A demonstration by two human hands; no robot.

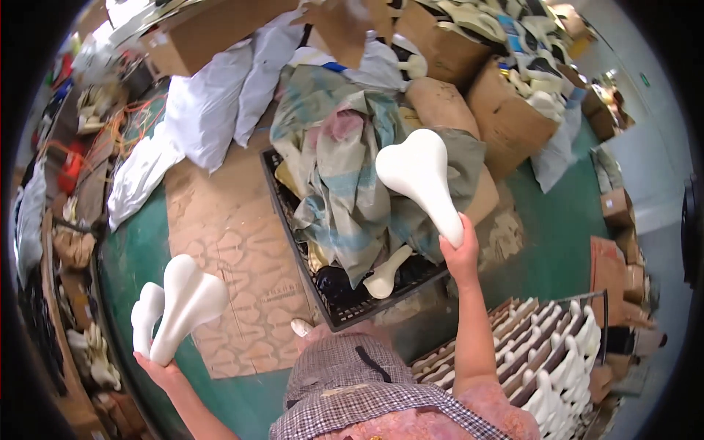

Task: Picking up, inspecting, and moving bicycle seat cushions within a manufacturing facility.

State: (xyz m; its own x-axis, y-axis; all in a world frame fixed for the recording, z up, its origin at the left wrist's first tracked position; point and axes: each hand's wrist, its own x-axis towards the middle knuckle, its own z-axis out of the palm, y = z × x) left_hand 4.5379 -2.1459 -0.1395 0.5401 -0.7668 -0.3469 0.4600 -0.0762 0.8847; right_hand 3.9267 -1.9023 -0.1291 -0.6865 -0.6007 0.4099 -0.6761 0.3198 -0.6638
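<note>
Green floor point(554, 231) shows around flat cardboard point(218, 213); left fingers point(144, 361) grasp white saddles point(180, 308), right fingers point(467, 233) a single saddle point(418, 169).

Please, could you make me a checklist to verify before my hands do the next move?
1. Right hand grips one white saddle by its narrow end: ok.
2. Left hand holds more than one pale saddle: ok.
3. Black crate free of contents: not ok, crumpled cloth covers much of it.
4. Undersides of the held saddles unmarked: cannot tell, hidden.
5. Free space on the rack: cannot tell.
</note>
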